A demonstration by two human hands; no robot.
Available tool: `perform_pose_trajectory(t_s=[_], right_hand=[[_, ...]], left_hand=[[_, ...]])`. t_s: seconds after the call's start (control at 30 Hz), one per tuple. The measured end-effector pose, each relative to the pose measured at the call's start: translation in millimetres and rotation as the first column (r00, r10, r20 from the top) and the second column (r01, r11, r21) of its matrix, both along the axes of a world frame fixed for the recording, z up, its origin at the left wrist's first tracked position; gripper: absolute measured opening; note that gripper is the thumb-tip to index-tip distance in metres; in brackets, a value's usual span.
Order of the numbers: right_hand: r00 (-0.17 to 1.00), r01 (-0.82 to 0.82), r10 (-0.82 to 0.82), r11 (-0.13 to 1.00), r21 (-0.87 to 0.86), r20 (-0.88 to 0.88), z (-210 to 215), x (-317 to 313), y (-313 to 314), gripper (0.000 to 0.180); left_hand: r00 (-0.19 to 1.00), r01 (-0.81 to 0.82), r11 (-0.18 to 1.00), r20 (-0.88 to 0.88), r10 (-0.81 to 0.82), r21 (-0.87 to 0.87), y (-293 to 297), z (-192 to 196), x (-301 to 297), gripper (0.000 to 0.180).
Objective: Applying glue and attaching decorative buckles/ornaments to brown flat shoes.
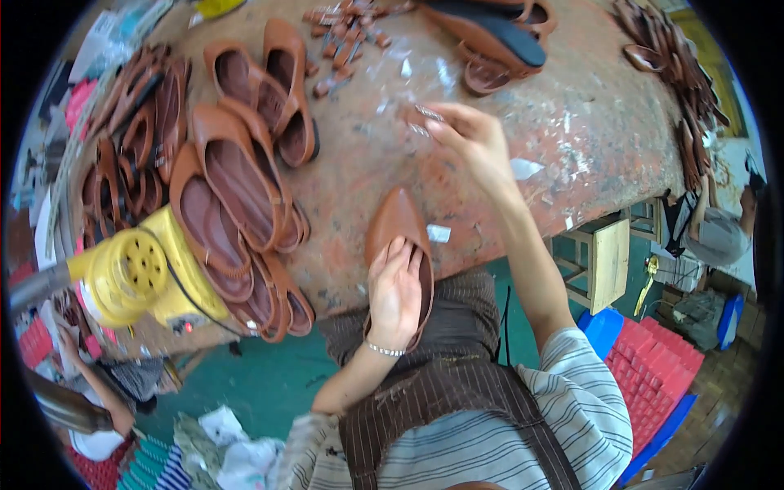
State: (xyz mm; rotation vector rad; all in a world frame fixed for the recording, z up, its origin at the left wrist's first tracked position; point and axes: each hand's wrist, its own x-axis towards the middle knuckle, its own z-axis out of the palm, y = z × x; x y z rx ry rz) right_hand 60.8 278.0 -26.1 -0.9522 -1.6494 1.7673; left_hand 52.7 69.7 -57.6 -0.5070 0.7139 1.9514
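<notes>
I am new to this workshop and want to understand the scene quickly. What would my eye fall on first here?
First, the bright yellow blower-like tool at the table's left edge, beside a pile of brown leather flat shoes. Then the pointed brown leather shoe at the near edge of the worn reddish worktable, which the left hand grips, while the right hand pinches a small silvery piece farther in.

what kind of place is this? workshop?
Likely a shoemaking workshop. Unfinished brown shoes lie piled on a worn, stained workbench, the left hand holds another brown shoe, and a yellow blower-like tool sits at the bench edge.
</notes>
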Motion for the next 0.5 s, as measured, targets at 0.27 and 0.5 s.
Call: perform_pose_trajectory(t_s=[0.27, 0.5], right_hand=[[0.998, -0.032, 0.045, 0.973, -0.23, 0.051, -24, 47, -78, 0.007], [0.991, -0.024, 0.047, 0.983, -0.182, 0.121, -34, 47, -88, 0.009]], left_hand=[[1.0, 0.01, 0.997, -0.004, -0.011, -0.081, 12, 1, 1, 0.013], [1.0, 0.006, 0.998, -0.009, -0.006, -0.066, 12, 8, 1, 0.015]])
